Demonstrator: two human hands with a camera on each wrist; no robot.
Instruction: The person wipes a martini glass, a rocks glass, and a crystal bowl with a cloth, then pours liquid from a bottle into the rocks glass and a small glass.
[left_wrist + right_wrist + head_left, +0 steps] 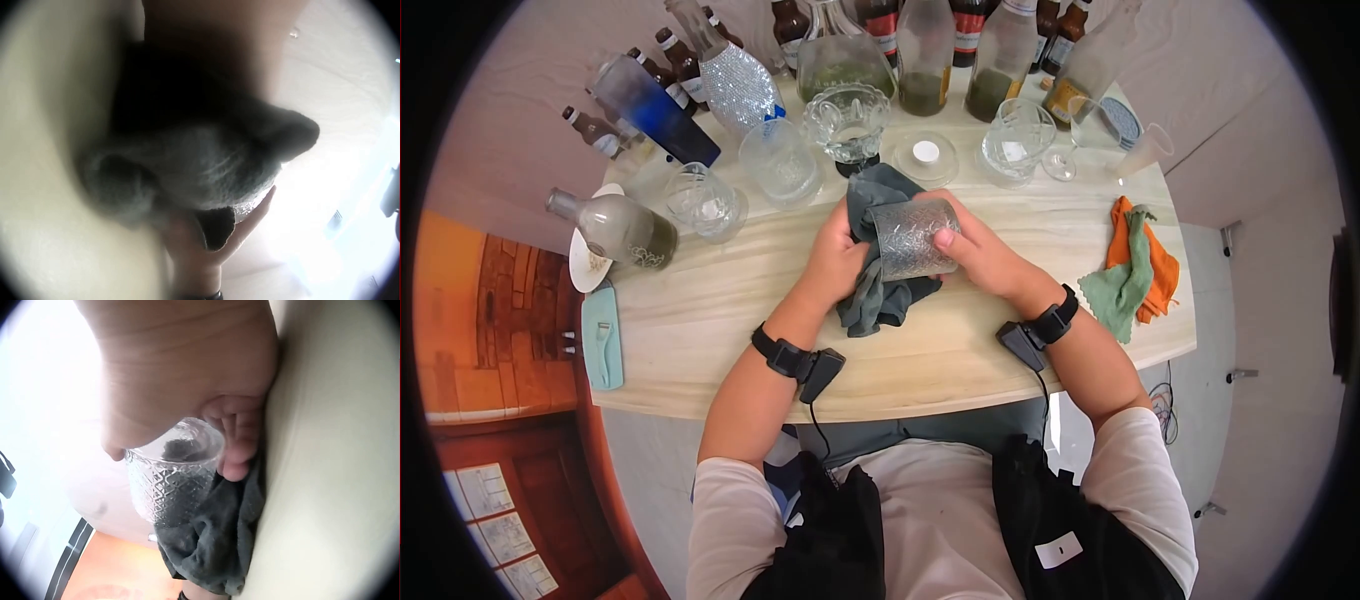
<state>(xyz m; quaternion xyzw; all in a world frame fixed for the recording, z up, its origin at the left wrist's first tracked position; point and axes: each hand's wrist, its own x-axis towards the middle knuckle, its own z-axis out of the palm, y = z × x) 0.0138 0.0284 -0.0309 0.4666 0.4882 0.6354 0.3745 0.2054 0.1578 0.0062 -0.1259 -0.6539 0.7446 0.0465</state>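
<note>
From the head: grips a diamond-patterned glass tumbler (912, 238) in the right hand (985, 255), over a wood-grain table (730, 340); clutches a dark gray cloth (865, 308) against it with the left hand (835, 255). From the left wrist: bunches the cloth thickly, hiding the left fingers. From the right wrist: clasps the tumbler, tilted, with cloth pressed close alongside.
</note>
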